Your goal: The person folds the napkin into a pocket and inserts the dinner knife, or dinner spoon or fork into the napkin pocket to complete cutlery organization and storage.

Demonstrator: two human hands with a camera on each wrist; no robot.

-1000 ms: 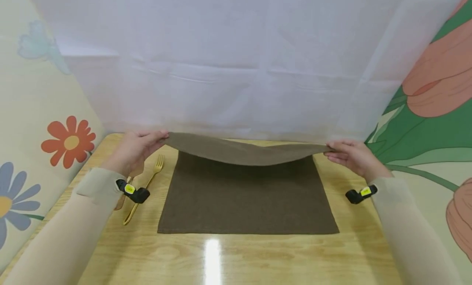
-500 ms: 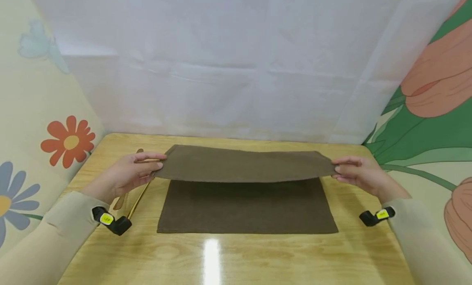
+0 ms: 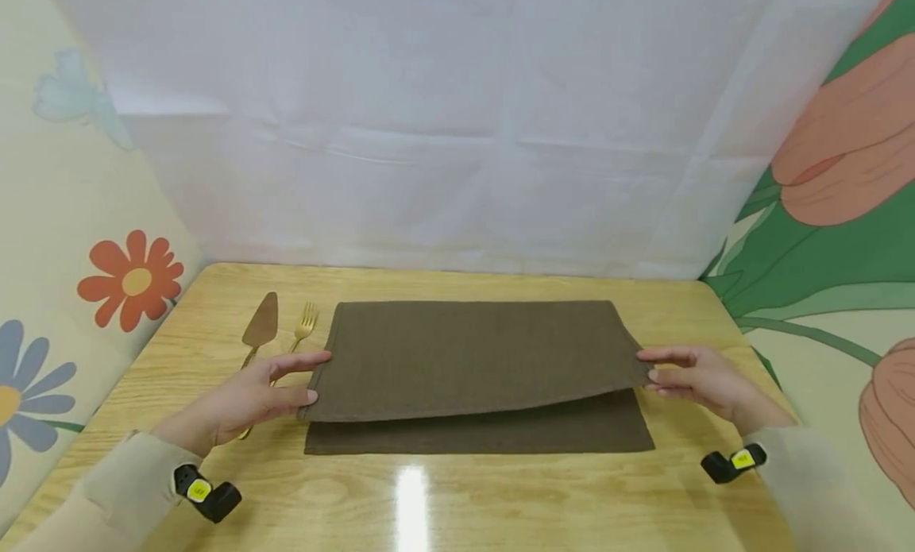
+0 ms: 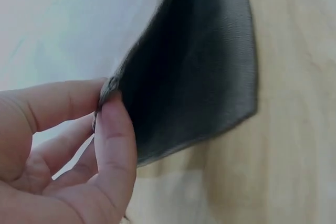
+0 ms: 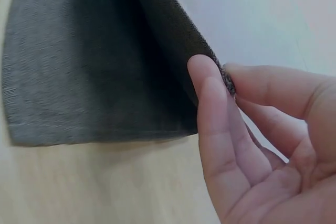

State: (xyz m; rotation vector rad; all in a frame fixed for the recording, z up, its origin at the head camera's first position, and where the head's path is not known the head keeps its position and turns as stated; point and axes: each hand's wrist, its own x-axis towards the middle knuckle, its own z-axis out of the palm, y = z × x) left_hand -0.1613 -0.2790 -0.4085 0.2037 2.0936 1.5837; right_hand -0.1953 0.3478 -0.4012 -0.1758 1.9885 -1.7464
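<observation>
A brown cloth (image 3: 472,353) lies folded over on itself, its upper layer lifted off the lower layer (image 3: 572,433) along the near side. My left hand (image 3: 246,397) is at that layer's near left corner; in the left wrist view, thumb and fingers pinch the cloth's hem (image 4: 110,88). On the other side, my right hand (image 3: 704,381) holds the near right corner, raised a bit higher. The right wrist view shows the cloth edge (image 5: 202,43) pinched between its thumb and fingers, with a dark gap between the layers.
Left of the cloth lie a gold fork (image 3: 306,322) and a cake server (image 3: 263,320), their handles partly behind my left hand. The wooden table (image 3: 500,504) meets a white sheet (image 3: 457,179) at the back. Flower-patterned walls (image 3: 843,298) flank both sides.
Both hands have drawn the cloth's far edge toward me and lowered it, so the upper layer now covers most of the lower one. The cake server and fork have come into fuller view.
</observation>
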